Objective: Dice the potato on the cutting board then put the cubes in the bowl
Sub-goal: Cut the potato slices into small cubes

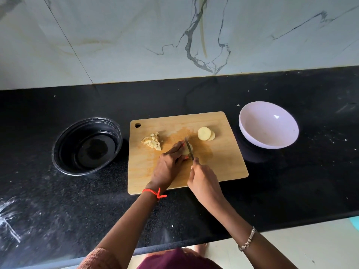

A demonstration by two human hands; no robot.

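Potato slice [185, 151] pinched in left grip [171, 162], knife [189, 149] beside it, clasped in right grip [203, 180].

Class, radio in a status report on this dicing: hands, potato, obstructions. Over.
Left hand steadies potato piece, right hand grips knife, blade on it. Cubes piled left on cutting board, two slices uncut, white bowl empty. Nothing blocking.
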